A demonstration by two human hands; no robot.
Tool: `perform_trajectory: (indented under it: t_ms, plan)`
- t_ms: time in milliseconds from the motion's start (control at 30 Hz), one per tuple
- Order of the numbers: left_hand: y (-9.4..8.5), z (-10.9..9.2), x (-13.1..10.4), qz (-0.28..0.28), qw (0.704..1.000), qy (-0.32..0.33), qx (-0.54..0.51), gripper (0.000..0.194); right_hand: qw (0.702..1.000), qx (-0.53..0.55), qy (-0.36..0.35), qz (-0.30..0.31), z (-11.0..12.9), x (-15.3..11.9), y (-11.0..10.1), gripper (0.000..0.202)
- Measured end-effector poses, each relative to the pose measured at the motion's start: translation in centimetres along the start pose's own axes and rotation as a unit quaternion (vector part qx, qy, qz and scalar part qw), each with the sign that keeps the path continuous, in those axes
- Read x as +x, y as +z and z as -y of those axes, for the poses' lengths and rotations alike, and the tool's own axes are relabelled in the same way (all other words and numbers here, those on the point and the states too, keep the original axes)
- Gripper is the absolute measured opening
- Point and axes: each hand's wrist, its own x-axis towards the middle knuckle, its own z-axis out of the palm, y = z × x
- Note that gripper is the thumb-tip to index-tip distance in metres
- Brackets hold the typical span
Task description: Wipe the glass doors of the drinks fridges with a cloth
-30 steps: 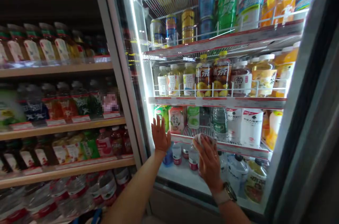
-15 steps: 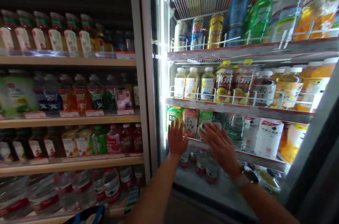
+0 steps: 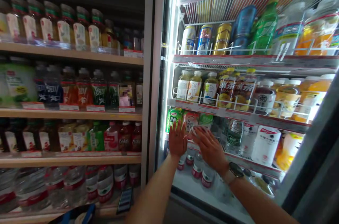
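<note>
My left hand [image 3: 178, 141] lies flat on the glass door of the lit drinks cooler, fingers spread and holding nothing. Behind it are a green carton [image 3: 173, 116] and a red carton [image 3: 191, 120]. Just to its right, my right hand [image 3: 210, 150] presses a white cloth [image 3: 194, 133] to the glass; the fingers cover most of the cloth. A dark round watch [image 3: 235, 170] is on my right wrist. Behind the glass, right of this hand, stands a clear bottle with a green label [image 3: 234, 134].
Bottles and cans fill the cooler's wire-fronted shelves [image 3: 238, 113]. On the left, wooden shelves [image 3: 71, 113] carry rows of bottles. A phone-like dark object [image 3: 124, 200] lies at the lower shelf's edge, near a blue and black item [image 3: 76, 214]. The dark door frame [image 3: 307, 167] slants at the right.
My right hand has slid left across the glass with the white cloth, closer to my left hand. My left hand stays at nearly the same place. The camera view has shifted slightly.
</note>
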Motion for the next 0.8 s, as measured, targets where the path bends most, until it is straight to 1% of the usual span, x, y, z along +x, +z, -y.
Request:
perform_trajectory:
  t_ms: [133,233,300,367,433,467,533,633,700,767,800]
  plan:
    - [-0.1,0.0,0.2,-0.012,1.0,0.008,0.0,0.06,0.997,0.001,-0.053,0.053,2.2,-5.3,1.7,0.069]
    - [-0.2,0.0,0.3,-0.015,1.0,0.009,0.0,0.061,0.994,-0.003,-0.079,0.081,3.5,-8.6,2.6,0.069]
    - [-0.2,0.0,0.3,-0.017,1.0,0.009,-0.002,0.061,0.992,0.002,-0.087,0.095,4.0,-10.1,2.8,0.067]
    - [-0.2,0.0,0.2,-0.018,1.0,0.009,-0.005,0.061,0.99,0.011,-0.103,0.098,4.1,-10.4,2.7,0.062]
    - [-0.1,0.1,0.1,-0.016,1.0,0.006,-0.011,0.06,0.987,0.017,-0.132,0.089,3.4,-9.4,2.1,0.055]
    - [0.0,0.2,0.1,-0.014,1.0,0.006,-0.015,0.06,0.986,0.017,-0.144,0.085,2.7,-8.3,1.6,0.052]
    - [0.1,0.2,0.0,-0.009,1.0,0.002,-0.022,0.061,0.985,0.007,-0.152,0.078,1.0,-5.1,0.3,0.049]
    - [0.2,0.2,0.0,-0.004,1.0,-0.002,-0.022,0.061,0.991,-0.013,-0.117,0.066,-1.8,0.8,-1.9,0.053]
    - [0.1,0.2,0.1,-0.008,1.0,-0.005,-0.018,0.06,0.995,-0.016,-0.091,0.031,-3.2,4.3,-2.9,0.056]
    - [0.1,0.1,0.2,-0.017,1.0,-0.001,-0.016,0.059,0.999,-0.019,-0.039,0.006,-3.9,6.7,-3.2,0.058]
    - [0.0,0.0,0.2,-0.021,1.0,0.0,-0.015,0.059,1.0,-0.019,-0.016,-0.003,-3.9,7.4,-3.1,0.058]
